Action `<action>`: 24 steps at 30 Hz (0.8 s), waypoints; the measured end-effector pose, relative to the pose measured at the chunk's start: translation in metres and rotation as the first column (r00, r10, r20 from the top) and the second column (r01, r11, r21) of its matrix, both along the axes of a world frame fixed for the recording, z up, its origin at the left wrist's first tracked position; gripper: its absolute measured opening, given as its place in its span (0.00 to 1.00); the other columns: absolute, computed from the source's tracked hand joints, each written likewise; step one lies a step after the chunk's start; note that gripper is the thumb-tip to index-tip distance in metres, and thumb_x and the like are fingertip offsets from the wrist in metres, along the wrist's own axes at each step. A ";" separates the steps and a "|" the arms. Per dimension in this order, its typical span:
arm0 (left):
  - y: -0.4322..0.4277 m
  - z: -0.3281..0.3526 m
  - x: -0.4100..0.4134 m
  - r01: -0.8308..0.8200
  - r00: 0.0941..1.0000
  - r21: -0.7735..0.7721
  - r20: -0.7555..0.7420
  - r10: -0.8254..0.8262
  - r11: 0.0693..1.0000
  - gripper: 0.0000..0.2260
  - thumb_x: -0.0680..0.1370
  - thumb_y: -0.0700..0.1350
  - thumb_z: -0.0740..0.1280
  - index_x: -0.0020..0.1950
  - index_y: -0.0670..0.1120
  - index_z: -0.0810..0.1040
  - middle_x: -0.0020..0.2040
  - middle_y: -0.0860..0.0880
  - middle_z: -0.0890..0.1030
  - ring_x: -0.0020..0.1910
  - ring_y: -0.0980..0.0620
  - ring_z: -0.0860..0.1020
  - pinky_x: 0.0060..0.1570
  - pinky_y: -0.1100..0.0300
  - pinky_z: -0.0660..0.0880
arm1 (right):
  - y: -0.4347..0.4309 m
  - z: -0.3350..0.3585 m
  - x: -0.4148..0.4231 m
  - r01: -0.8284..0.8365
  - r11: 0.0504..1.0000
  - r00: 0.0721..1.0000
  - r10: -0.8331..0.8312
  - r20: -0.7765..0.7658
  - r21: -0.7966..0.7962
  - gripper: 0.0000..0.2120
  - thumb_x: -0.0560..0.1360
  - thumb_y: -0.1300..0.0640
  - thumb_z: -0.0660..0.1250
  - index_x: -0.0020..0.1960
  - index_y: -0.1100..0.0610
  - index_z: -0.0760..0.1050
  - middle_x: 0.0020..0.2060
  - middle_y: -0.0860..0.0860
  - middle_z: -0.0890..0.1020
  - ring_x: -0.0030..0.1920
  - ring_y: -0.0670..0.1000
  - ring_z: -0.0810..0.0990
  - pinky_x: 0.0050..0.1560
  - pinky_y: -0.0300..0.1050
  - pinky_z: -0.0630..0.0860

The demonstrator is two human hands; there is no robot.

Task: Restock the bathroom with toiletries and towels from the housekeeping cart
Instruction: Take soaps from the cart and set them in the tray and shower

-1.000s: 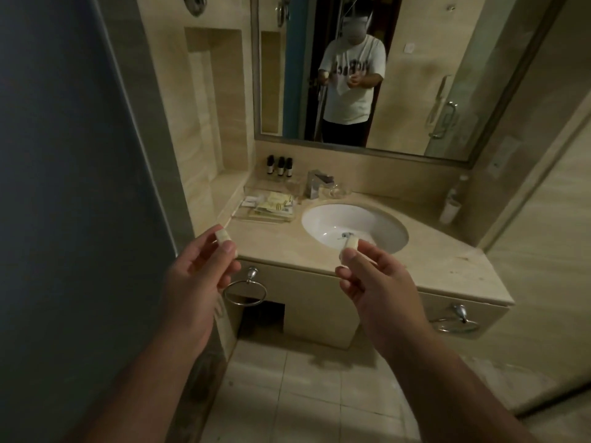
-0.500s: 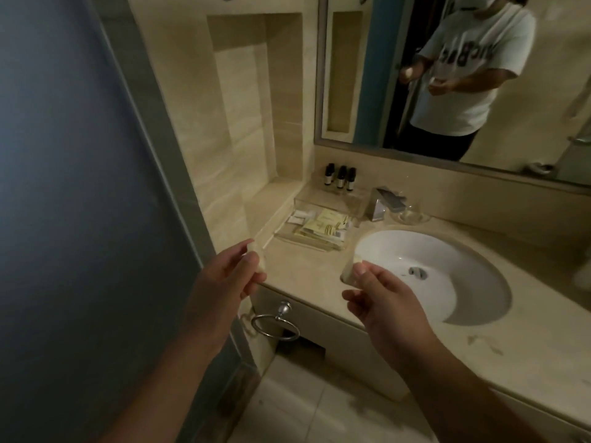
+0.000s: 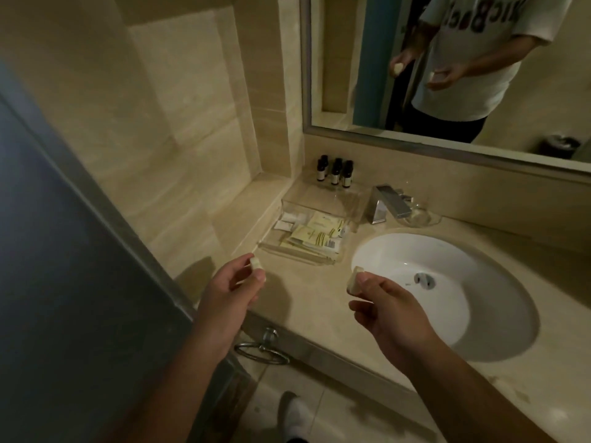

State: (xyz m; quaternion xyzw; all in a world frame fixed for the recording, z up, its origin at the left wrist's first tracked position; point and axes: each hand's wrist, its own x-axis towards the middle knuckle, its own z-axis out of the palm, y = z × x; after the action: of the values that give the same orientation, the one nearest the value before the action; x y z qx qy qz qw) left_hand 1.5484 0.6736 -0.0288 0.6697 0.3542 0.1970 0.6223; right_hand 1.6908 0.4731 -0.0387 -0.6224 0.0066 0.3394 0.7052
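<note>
- Step in hand, as judged: delivery of toiletries to the vanity, with placement not yet made.
- Noted in the left hand [image 3: 230,292]: one small cream-white block of soap [image 3: 256,263], pinched between thumb and fingertips. Held in the air above the front-left part of the beige marble bench [image 3: 307,295], clear of its surface.
- Noted in the right hand [image 3: 390,310]: a second cream-white block of soap [image 3: 354,279], pinched likewise at the fingertips. Held near the left rim of the white oval basin [image 3: 479,308], touching nothing else.
- Beyond the left hand, on the bench: clear acrylic tray [image 3: 300,255] with pale yellow sachets and small white packets.
- Behind the tray, against the wall: small dark bottles with white labels [image 3: 334,172].
- Right of the tray: angular chrome tap [image 3: 388,204], with a shallow clear glass dish [image 3: 422,216] just beside it. Contents of the dish too faint to tell.
- Under the bench edge: chrome towel ring [image 3: 262,348].
- Next move, as judged: reach forward and set each block down, in the tray or in the glass dish. Intended spot not determinable.
- Calls for a low, controlled release well off the basin slope, to prevent a slide into the bowl.
- Towel restocking judged outstanding; no towel in view.
</note>
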 end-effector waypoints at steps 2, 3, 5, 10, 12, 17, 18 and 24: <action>0.013 -0.007 0.025 0.011 1.000 -0.021 0.006 -0.011 1.000 0.16 0.79 0.49 0.69 0.65 0.60 0.75 0.56 0.58 0.82 0.54 0.56 0.81 0.52 0.59 0.79 | 0.007 0.000 0.023 0.024 1.000 1.000 -0.024 0.010 -0.003 0.14 0.79 0.49 0.67 0.60 0.56 0.79 0.54 0.56 0.83 0.49 0.55 0.81 0.47 0.47 0.76; 0.021 -0.012 0.039 0.024 1.000 -0.035 0.010 -0.023 0.999 0.16 0.79 0.49 0.69 0.66 0.59 0.75 0.55 0.57 0.82 0.54 0.55 0.81 0.53 0.58 0.79 | 0.011 0.000 0.034 0.036 0.999 0.999 -0.036 0.018 -0.009 0.14 0.79 0.50 0.67 0.60 0.57 0.79 0.53 0.56 0.84 0.49 0.55 0.81 0.47 0.46 0.76; 0.038 -0.023 0.067 0.035 0.999 -0.081 0.023 -0.033 0.996 0.18 0.78 0.47 0.71 0.67 0.55 0.77 0.55 0.54 0.83 0.54 0.53 0.81 0.54 0.56 0.78 | 0.020 0.000 0.054 0.066 0.998 0.998 -0.065 0.026 -0.022 0.13 0.79 0.51 0.67 0.59 0.57 0.80 0.53 0.56 0.84 0.48 0.55 0.81 0.47 0.46 0.76; 0.082 -0.055 0.129 0.075 0.997 -0.029 -0.016 -0.076 0.997 0.13 0.78 0.48 0.71 0.60 0.60 0.78 0.55 0.54 0.83 0.53 0.53 0.81 0.51 0.56 0.77 | 0.046 -0.009 0.098 0.119 0.992 0.993 -0.118 0.010 -0.051 0.11 0.80 0.53 0.67 0.57 0.58 0.81 0.48 0.54 0.84 0.48 0.56 0.80 0.48 0.46 0.76; 0.101 -0.072 0.149 0.085 0.989 0.118 -0.128 -0.070 0.989 0.13 0.78 0.52 0.71 0.62 0.59 0.77 0.56 0.56 0.82 0.53 0.56 0.80 0.48 0.58 0.77 | 0.060 -0.022 0.110 0.136 0.988 0.990 -0.137 -0.013 -0.072 0.10 0.80 0.53 0.67 0.57 0.57 0.81 0.49 0.54 0.84 0.48 0.56 0.81 0.48 0.47 0.76; 0.135 -0.121 0.186 0.172 0.920 0.382 -0.392 -0.009 0.908 0.19 0.77 0.53 0.71 0.67 0.52 0.77 0.53 0.57 0.81 0.51 0.54 0.79 0.48 0.57 0.74 | 0.085 -0.065 0.124 0.100 0.986 0.990 -0.113 -0.087 -0.136 0.10 0.80 0.51 0.66 0.57 0.54 0.81 0.50 0.53 0.85 0.51 0.57 0.81 0.50 0.47 0.77; 0.142 -0.127 0.189 0.198 0.904 0.446 -0.427 0.013 0.873 0.18 0.77 0.53 0.71 0.66 0.51 0.78 0.51 0.56 0.81 0.51 0.52 0.79 0.50 0.55 0.76 | 0.087 -0.067 0.127 0.088 0.985 0.992 -0.100 -0.077 -0.150 0.10 0.80 0.50 0.66 0.57 0.53 0.81 0.49 0.51 0.85 0.51 0.57 0.81 0.50 0.47 0.76; 0.166 -0.155 0.209 0.335 0.854 0.650 -0.515 0.071 0.682 0.11 0.74 0.53 0.72 0.54 0.51 0.81 0.45 0.53 0.84 0.44 0.49 0.82 0.43 0.55 0.79 | 0.103 -0.084 0.174 0.007 0.976 0.997 -0.023 -0.069 -0.219 0.11 0.80 0.49 0.66 0.59 0.52 0.80 0.48 0.49 0.86 0.50 0.55 0.83 0.51 0.47 0.78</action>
State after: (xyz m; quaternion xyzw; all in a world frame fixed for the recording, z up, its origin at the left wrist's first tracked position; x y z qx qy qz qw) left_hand 1.7574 0.8397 -0.1843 0.9104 0.3457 0.0915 0.2081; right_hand 1.8645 0.5766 -0.1228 -0.6836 0.0737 0.3534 0.6344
